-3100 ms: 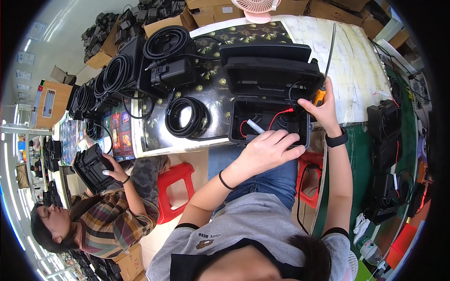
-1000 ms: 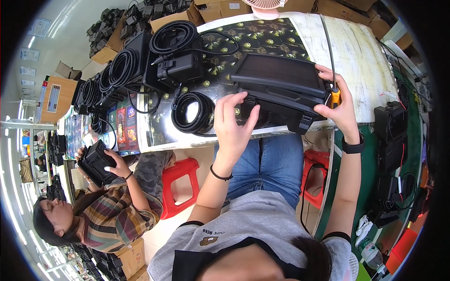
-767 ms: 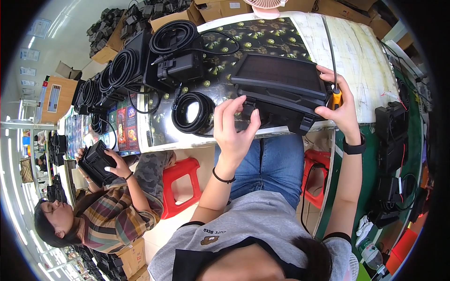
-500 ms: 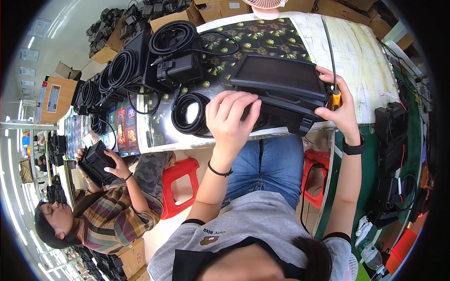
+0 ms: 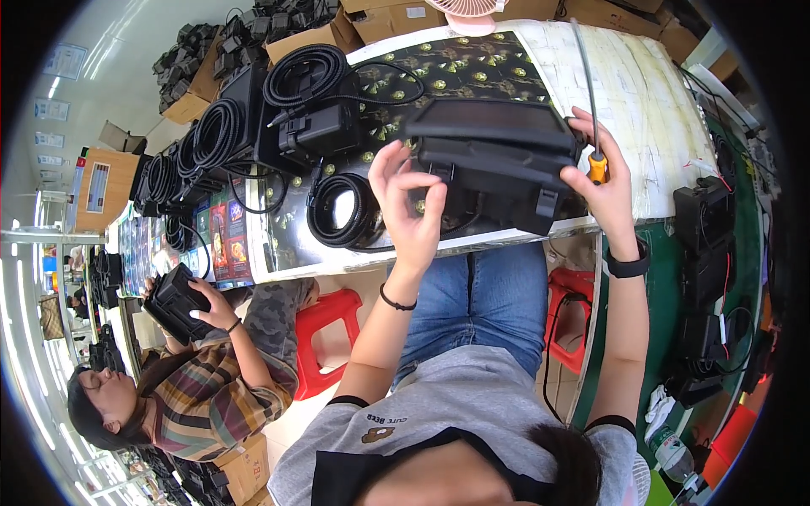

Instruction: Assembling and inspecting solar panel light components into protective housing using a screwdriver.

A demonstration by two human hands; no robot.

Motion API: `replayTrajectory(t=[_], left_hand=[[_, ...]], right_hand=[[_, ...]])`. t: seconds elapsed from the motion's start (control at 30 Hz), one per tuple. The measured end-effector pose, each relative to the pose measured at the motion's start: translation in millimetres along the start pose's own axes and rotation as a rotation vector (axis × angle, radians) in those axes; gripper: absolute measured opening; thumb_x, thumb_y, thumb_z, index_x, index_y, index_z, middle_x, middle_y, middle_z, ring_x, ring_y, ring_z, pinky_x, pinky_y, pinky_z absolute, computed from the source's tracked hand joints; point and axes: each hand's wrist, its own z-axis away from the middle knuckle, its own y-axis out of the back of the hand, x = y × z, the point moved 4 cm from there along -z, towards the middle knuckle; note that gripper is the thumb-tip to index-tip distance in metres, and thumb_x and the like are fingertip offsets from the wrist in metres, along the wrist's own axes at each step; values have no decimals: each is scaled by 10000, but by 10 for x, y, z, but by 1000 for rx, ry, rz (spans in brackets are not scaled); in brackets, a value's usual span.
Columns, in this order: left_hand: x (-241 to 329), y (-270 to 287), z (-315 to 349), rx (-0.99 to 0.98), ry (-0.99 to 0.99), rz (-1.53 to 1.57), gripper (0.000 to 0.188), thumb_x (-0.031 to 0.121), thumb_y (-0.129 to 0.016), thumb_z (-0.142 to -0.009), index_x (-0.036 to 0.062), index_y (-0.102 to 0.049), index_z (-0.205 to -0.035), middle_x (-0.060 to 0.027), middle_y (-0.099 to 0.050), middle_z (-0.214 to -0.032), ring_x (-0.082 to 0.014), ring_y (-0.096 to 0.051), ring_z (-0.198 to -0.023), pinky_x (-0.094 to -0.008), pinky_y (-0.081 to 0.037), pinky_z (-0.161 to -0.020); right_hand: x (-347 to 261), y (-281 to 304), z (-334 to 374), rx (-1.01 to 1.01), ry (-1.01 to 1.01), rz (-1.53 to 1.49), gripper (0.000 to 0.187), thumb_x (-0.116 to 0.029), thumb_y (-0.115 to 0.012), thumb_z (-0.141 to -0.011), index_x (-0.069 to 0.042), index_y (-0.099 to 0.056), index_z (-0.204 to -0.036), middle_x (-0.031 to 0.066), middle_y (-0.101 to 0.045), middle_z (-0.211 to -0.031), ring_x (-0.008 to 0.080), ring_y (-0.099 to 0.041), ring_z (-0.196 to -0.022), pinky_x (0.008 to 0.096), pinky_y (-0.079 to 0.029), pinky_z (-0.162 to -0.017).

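Observation:
A black plastic case [image 5: 498, 173] with a dark panel lid [image 5: 494, 120] is tilted up over the table's near edge, its latched front toward me. At its left end, my left hand [image 5: 407, 207] has bent fingers against the corner by a latch; the inner fingertips are partly hidden. My right hand [image 5: 603, 181] grips the right end, thumb in front and fingers behind. Tucked in that same hand is a screwdriver [image 5: 597, 169] with a yellow-and-black handle, its long shaft pointing away from me. A black coiled cable [image 5: 337, 211] lies left of my left hand.
More black cases [image 5: 321, 131] and coiled hoses [image 5: 218, 133] crowd the table's left side. A pink fan [image 5: 471, 15] stands at the far edge. On the left, a co-worker [image 5: 219, 379] holds another black case. Black units [image 5: 704, 211] line the green surface at right; a red stool [image 5: 325, 346] stands below.
The case has tipped so its front faces me more. My left hand has shifted slightly left and turned, fingers more upright. My right hand keeps its hold with the screwdriver.

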Motion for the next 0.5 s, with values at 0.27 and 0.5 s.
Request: replayTrajectory(t=[0.27, 0.5], left_hand=[[-198, -178, -236, -63, 195, 300, 540, 255, -637, -893, 86, -409, -1352, -160, -252, -1551, -328, -261, -1451, -457, -185, -1180], [-343, -212, -224, -230, 418, 392, 897, 530, -555, -901, 53, -160, -1551, -203, -287, -1536, -294, -279, -1436, -405, -204, -1171]], right_hand=[[-218, 48, 60, 270, 131, 416, 384, -226, -803, -808, -56, -660, -1120, 119, -639, -1071, 197, -601, -1084, 311, -455, -934], [-364, 113, 96, 4, -156, 217, 154, -135, -700, -908, 8, -673, -858, 20, -642, -715, 44, -544, -629, 222, -404, -538]])
